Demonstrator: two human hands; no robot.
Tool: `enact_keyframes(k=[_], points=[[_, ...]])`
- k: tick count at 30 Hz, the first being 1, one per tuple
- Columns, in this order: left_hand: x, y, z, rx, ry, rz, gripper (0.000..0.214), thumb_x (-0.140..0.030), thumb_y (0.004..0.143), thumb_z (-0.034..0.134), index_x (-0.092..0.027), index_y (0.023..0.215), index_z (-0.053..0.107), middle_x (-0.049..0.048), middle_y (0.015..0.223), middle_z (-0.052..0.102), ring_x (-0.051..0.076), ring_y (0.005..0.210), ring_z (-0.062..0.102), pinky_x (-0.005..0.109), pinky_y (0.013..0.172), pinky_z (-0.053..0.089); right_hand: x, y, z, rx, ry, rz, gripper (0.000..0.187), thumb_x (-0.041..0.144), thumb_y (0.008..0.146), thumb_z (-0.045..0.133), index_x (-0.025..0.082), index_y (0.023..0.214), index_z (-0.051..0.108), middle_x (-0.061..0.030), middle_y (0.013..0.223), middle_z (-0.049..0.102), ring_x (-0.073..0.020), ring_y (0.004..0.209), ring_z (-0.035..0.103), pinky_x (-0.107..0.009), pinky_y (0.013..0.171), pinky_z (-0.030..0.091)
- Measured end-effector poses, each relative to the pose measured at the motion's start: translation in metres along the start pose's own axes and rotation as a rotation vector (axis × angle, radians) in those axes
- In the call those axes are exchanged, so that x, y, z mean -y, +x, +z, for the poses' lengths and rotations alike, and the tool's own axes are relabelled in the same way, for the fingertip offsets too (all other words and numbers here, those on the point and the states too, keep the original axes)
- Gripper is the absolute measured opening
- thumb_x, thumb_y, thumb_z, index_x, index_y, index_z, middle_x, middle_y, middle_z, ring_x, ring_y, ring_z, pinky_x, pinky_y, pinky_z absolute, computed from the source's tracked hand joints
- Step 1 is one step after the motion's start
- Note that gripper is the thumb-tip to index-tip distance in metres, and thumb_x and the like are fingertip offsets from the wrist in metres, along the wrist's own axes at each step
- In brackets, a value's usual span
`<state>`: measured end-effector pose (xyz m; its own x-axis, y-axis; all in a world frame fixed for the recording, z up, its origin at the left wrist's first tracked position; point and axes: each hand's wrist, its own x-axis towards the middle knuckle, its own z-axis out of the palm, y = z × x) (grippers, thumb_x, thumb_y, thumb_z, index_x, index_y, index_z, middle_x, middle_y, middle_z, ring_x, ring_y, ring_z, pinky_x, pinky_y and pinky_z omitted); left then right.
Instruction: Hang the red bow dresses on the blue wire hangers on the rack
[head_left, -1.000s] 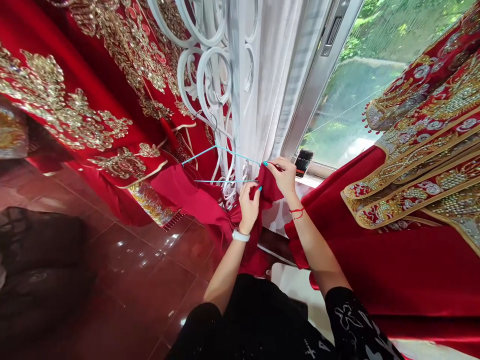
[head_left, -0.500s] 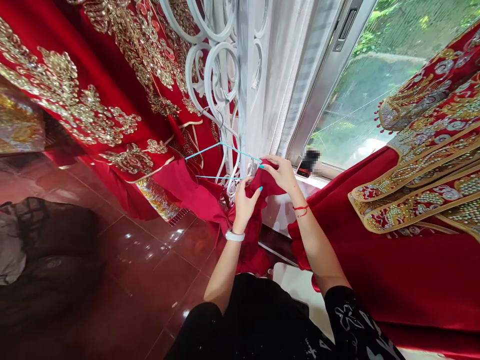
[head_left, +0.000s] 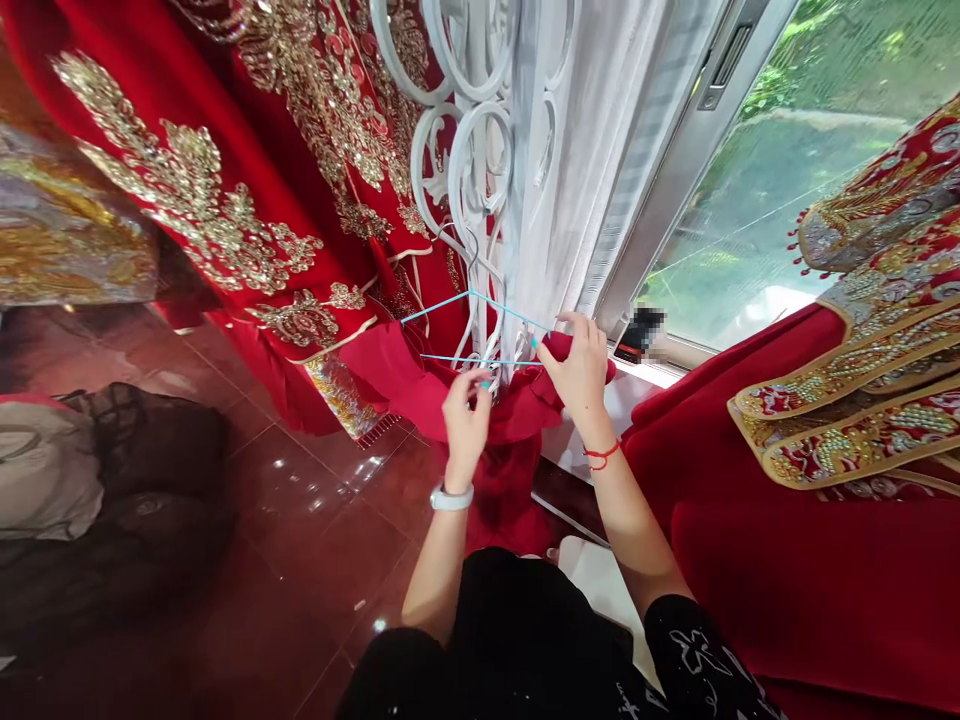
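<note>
A plain red garment [head_left: 517, 412] hangs on a thin light-blue hanger [head_left: 448, 303], its neckline loose below the lower bar. The hanger's dark hook [head_left: 472, 243] is caught on the white scrollwork rack [head_left: 480, 150]. My right hand [head_left: 581, 375] grips the garment's shoulder at the hanger's right end, between thumb and fingers. Just below the hanger's lower bar is my left hand [head_left: 466, 420], curled with thumb and fingertips close together. Whether anything thin lies between those fingertips is too small to tell. The garment's other shoulder [head_left: 382, 365] drapes over the hanger's left end.
Red costumes with gold beading [head_left: 285, 250] hang at left, and embroidered red-and-gold clothing [head_left: 840, 430] at right. A window [head_left: 750, 220] and a phone-like object [head_left: 634, 335] on its sill are beyond. Dark sheer fabric [head_left: 142, 510] lies on the tiled floor [head_left: 315, 540].
My left hand has let go of the red cloth and drawn slightly left and down. The garment's right side now spreads wider along the hanger. The view has shifted.
</note>
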<state>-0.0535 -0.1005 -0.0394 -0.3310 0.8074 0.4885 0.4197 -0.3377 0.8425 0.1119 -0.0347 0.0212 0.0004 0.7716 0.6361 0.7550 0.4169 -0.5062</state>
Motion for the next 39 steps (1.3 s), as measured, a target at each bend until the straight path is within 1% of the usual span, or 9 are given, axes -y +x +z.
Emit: enact_keyframes(k=[4,6,9,12,21,26,30,34,39], points=[[0.002,0.037,-0.057,-0.468,0.552,0.049,0.043,-0.03,0.087,0.065,-0.02,0.128,0.057,0.0148,0.132,0.064,0.031,0.128,0.056,0.052,0.113,0.043,-0.001,-0.006,0.024,0.014,-0.179,0.029,0.038,0.018,0.094,0.047,0.019,0.127,0.065,-0.018,0.127,0.067,-0.0349,0.117,0.057,-0.055,0.107,0.04],[0.008,0.063,-0.074,-0.438,0.696,0.055,0.054,-0.031,0.084,0.068,-0.019,0.135,0.055,0.0165,0.139,0.06,0.036,0.134,0.052,0.055,0.116,0.039,-0.003,-0.003,0.031,0.024,-0.237,0.024,0.042,0.01,0.092,0.04,0.02,0.123,0.067,-0.0181,0.126,0.067,-0.0353,0.119,0.056,-0.056,0.107,0.039],[0.017,0.088,-0.085,-0.287,0.752,0.058,0.042,-0.024,0.089,0.058,-0.019,0.13,0.061,0.0152,0.136,0.064,0.037,0.129,0.056,0.055,0.114,0.039,-0.01,0.006,0.029,0.101,-0.285,-0.008,0.049,0.004,0.089,0.034,0.018,0.122,0.068,-0.0193,0.121,0.069,-0.0345,0.114,0.058,-0.051,0.101,0.043],[0.021,0.09,-0.09,-0.226,0.777,0.06,0.04,-0.019,0.091,0.05,-0.019,0.129,0.064,0.0153,0.136,0.066,0.037,0.127,0.056,0.056,0.113,0.039,-0.015,0.012,0.022,0.166,-0.305,-0.028,0.051,0.0,0.087,0.033,0.017,0.12,0.068,-0.0187,0.113,0.071,-0.0324,0.104,0.062,-0.045,0.092,0.046],[0.004,0.091,-0.105,-0.053,0.928,-0.031,0.046,-0.016,0.095,0.035,-0.011,0.129,0.065,0.0236,0.118,0.071,0.039,0.115,0.062,0.052,0.1,0.046,-0.011,0.025,0.027,0.113,-0.324,0.119,0.037,0.003,0.091,0.041,0.015,0.111,0.07,-0.0184,0.093,0.072,-0.0305,0.09,0.066,-0.042,0.084,0.047],[0.01,0.108,-0.137,-0.174,0.841,-0.184,0.039,-0.019,0.093,0.046,-0.014,0.126,0.066,0.0194,0.103,0.074,0.037,0.101,0.069,0.049,0.095,0.049,-0.053,0.064,0.0,0.218,-0.084,0.155,0.045,-0.001,0.079,0.046,0.021,0.103,0.077,-0.0092,0.085,0.076,-0.0222,0.075,0.062,-0.034,0.077,0.046],[0.026,0.093,-0.149,-0.388,0.534,-0.205,0.043,-0.01,0.085,0.049,-0.017,0.124,0.065,0.0131,0.113,0.074,0.028,0.101,0.069,0.04,0.096,0.051,-0.084,0.065,-0.012,0.209,0.121,0.244,0.039,0.008,0.073,0.044,0.015,0.087,0.08,-0.0094,0.088,0.079,-0.0211,0.08,0.066,-0.032,0.08,0.051],[0.036,0.061,-0.144,-0.566,0.34,-0.091,0.031,-0.008,0.084,0.045,-0.016,0.103,0.068,0.0094,0.108,0.073,0.021,0.105,0.066,0.034,0.102,0.048,-0.093,0.034,-0.009,0.048,0.111,0.341,0.037,0.02,0.069,0.049,0.011,0.084,0.082,-0.0123,0.08,0.079,-0.0248,0.075,0.068,-0.035,0.074,0.052],[0.042,0.03,-0.142,-0.586,0.379,-0.143,0.021,-0.018,0.088,0.05,-0.017,0.098,0.068,0.0046,0.087,0.069,0.018,0.076,0.06,0.031,0.083,0.049,-0.107,-0.007,-0.008,-0.005,0.145,0.38,0.038,0.026,0.068,0.053,0.012,0.086,0.084,-0.0137,0.081,0.08,-0.0277,0.077,0.07,-0.038,0.077,0.053]])
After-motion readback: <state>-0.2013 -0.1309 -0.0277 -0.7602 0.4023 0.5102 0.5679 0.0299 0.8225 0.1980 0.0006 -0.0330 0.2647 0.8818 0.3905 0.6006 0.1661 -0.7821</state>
